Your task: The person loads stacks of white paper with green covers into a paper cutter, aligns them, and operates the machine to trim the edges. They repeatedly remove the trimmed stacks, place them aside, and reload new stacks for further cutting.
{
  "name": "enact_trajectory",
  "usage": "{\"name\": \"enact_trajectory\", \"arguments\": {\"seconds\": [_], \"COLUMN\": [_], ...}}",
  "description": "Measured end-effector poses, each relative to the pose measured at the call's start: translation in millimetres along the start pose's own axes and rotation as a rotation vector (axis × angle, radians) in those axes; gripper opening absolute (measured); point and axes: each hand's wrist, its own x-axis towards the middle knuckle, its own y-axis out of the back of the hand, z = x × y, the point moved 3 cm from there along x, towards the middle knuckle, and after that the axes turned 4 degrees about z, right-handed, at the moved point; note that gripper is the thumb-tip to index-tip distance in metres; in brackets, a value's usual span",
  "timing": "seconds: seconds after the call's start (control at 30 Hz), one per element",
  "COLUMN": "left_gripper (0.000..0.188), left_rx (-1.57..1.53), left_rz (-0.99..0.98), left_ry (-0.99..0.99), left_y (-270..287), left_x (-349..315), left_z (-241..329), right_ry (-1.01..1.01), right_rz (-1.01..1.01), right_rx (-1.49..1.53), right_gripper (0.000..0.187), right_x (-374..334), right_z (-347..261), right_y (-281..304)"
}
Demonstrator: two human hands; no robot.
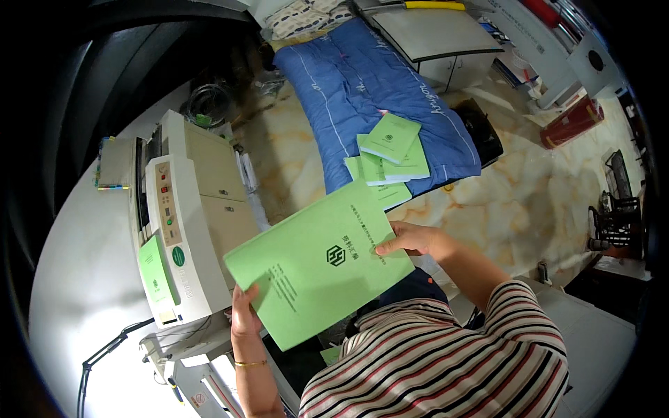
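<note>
- The person's striped shirt [432, 348] fills the lower edge, with the booklet in front of the body, seemingly so that the whole cover faces up to view.
- The left hand [245, 313] is partly closed at the booklet's lower-left edge, thumb by the cover; its other fingers are mostly hidden, so their exact curl cannot be told.
- The green booklet [317, 268] hangs in the air between both hands, tilted, its right end higher in view. Gripping it at opposite ends probably keeps the broad, thin thing flat and steady.
- The right hand [412, 239] pinches the right end, thumb flat on the cover and fingers tucked underneath, likely so the cover is not creased.
- To the left stands a pale machine [191, 216]; a second green booklet [155, 268] lies on its front ledge, which seems to serve as a handy rest.
- Beyond the held booklet, a loose pile of green booklets [394, 136] overlaps at the near end of a blue quilt [376, 76], perhaps because that end is within easiest reach.
- Farthest off is a white cabinet [435, 35].
</note>
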Motion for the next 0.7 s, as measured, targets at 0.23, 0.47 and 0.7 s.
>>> {"name": "enact_trajectory", "arguments": {"seconds": [0.23, 0.47, 0.7], "left_gripper": [0.057, 0.048, 0.038], "left_rx": [-0.081, -0.251, -0.215], "left_rz": [0.155, 0.494, 0.772], "left_ry": [0.352, 0.316, 0.356], "left_y": [89.9, 150.1, 134.6], "left_x": [40.7, -65.4, -127.5], "left_z": [-127.0, -222.6, -252.2], "right_ry": [-0.176, 0.24, 0.15], "right_rz": [0.485, 0.655, 1.241], "right_rx": [0.62, -0.975, 0.505], "right_gripper": [0.039, 0.033, 0.032], "right_x": [-14.3, 25.2, 92.1], "right_z": [75.7, 90.5, 52.2], "right_y": [50.6, 163.3, 300.2]}}
